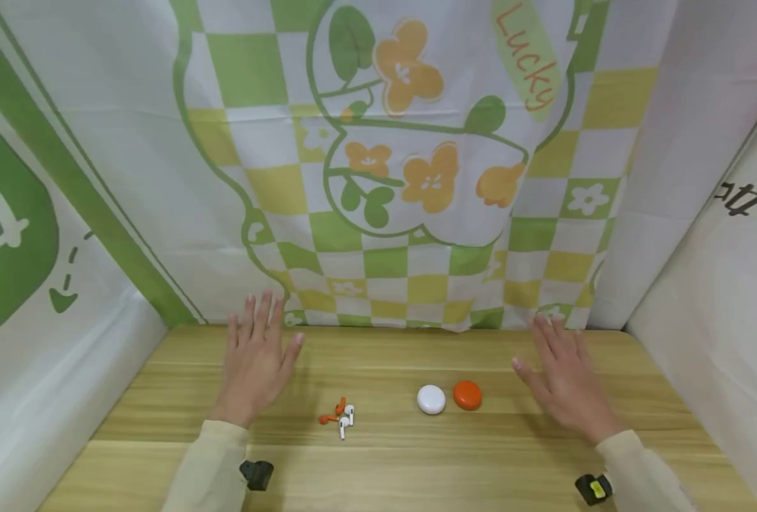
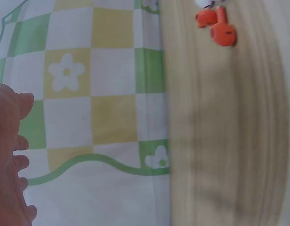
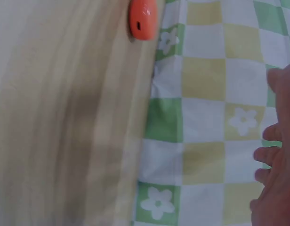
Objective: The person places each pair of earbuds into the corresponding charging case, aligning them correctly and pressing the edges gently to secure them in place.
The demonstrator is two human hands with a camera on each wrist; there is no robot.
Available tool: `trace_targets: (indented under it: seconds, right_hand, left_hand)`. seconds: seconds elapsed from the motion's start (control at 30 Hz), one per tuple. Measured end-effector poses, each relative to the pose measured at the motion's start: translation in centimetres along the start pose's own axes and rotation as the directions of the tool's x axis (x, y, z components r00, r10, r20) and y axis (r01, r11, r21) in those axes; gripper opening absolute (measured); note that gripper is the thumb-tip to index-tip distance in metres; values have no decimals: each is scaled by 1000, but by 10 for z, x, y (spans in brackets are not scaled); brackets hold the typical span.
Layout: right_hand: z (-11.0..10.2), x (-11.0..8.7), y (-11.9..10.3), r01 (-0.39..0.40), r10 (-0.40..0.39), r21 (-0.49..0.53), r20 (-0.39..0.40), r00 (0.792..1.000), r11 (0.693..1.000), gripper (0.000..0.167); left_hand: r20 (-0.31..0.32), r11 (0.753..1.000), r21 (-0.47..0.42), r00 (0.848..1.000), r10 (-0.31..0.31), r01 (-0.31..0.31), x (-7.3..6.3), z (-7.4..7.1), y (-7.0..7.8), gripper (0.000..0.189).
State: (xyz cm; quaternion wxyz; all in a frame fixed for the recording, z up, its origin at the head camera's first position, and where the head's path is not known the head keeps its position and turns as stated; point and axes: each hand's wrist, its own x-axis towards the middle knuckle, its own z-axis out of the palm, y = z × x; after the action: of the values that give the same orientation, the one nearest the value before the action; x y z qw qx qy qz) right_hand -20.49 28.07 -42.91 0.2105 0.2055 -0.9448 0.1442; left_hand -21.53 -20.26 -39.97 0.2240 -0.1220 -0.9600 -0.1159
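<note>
My left hand (image 1: 255, 370) is held over the left part of the table, fingers straight and thumb spread, holding nothing. To its right lie two orange earbuds (image 1: 340, 407) and two white earbuds (image 1: 343, 424) in a small cluster. The left wrist view shows an orange earbud (image 2: 223, 34) near the top edge. Over the right part of the table my right hand (image 1: 567, 384) has its fingers extended and grips nothing. Left of it sit a round orange case (image 1: 467, 395) and a round white case (image 1: 431, 400), side by side. The orange case (image 3: 143, 19) also shows in the right wrist view.
The wooden table (image 1: 385, 476) ends at the back against a hanging checkered cloth (image 1: 385, 263). White printed cloth walls stand at the left (image 1: 109, 355) and right (image 1: 724, 320). A dark wrist camera (image 1: 257, 475) is strapped at the left sleeve, another camera (image 1: 593, 489) at the right.
</note>
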Motion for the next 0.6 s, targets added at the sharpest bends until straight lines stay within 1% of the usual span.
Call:
trace_targets:
  seconds: [0.07,0.2,0.3,0.37,0.47,0.6]
  right_hand:
    - [5,-2,-1,-13,12,29,35,999,999,75]
    - [16,-5,-6,-56,44,138,87,995,989,70]
    - [25,-5,-11,-83,60,234,106,993,969,63]
    - [31,-5,-13,-87,59,270,109,992,959,59]
    - [39,-4,-17,-79,50,290,105,993,954,57]
    - [48,-2,-21,-78,48,281,112,993,957,58]
  left_hand:
    - [26,1000,-12,1000,-2,3,-2,4,2,69]
    - [47,1000,-28,999,2,0,-6,15,6,67]
    - [35,999,-44,999,7,-6,-11,23,9,64]
    - [25,998,-62,1000,11,-10,-13,29,12,61]
    - [15,996,-83,1000,28,-26,-16,36,16,58]
    - [21,994,-102,999,43,-40,-20,43,23,56]
